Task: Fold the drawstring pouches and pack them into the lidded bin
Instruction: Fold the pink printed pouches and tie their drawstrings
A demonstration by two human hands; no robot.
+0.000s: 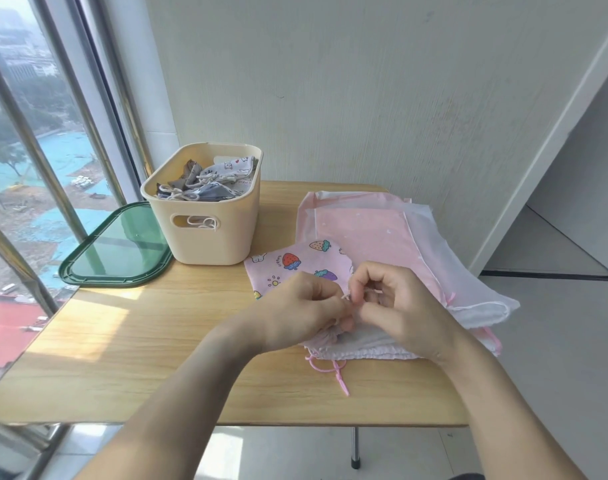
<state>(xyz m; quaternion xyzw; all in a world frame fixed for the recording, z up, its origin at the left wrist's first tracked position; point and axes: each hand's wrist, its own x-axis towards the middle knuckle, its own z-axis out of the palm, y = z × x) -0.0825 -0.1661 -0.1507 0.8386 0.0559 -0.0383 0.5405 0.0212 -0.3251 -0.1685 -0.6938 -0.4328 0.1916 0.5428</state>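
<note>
While both my hands work at its gathered mouth, the strawberry-print pouch (297, 263) lies flat on the desk (150, 344), just right of the cream bin (205, 216) and overlapping the near-left edge of the pink pouch stack (371, 230). Left hand (306, 306): fingers curled, grip narrow, pinching a thin whitish drawstring (345, 296) at the fingertips. Right hand (396, 303): fingers likewise curled, grip pinching the same cord from the other side; the two hands touch at the fingertips. Under my hands sits a bunched white ruffled edge (364, 351) of fabric, and a pink cord (333, 370) trails from it toward me across the desk. Whether that cord belongs to the printed pouch or to one beneath, I cannot tell.

Bin: open, upright, already holding several grey and white printed pouches (209, 181), with one cord loop showing through the handle slot. Dark green lid (119, 247) lies flat on the desk to the left of the bin, touching its base. Window (36, 150) runs along the left side.
</note>
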